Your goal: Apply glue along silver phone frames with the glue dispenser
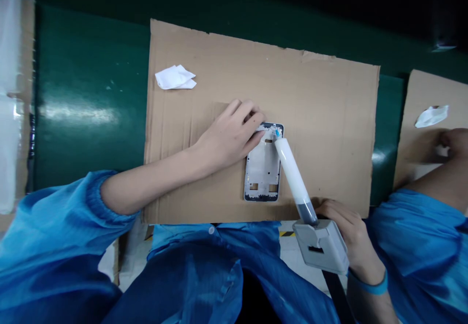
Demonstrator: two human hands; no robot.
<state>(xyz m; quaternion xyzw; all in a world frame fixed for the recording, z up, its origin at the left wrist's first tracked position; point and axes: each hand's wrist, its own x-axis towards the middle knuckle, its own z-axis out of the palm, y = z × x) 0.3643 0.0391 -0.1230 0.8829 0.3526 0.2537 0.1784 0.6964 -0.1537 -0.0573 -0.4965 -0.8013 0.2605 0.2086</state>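
A phone frame point(263, 165), pale grey inside with a dark rim, lies flat on a cardboard sheet point(204, 197). At its upper left edge, my left hand point(234, 134) grips it with bent fingers, which hide that corner. My right hand point(341, 221) is closed around the rear of a white syringe-like dispenser point(294, 173); the tool hides most of those fingers. The dispenser's small blue tip points at the frame's upper right part, though I cannot tell whether it touches. Its rear end sits in a grey block point(321, 246) with a black strip hanging below.
A folded white tissue point(175, 77) lies at the sheet's upper left. The sheet rests on a green tabletop point(87, 95). To the right, another person's hand point(457, 141) is over a second cardboard sheet with another tissue point(432, 116). Clear plastic containers point(9, 143) stand at far left.
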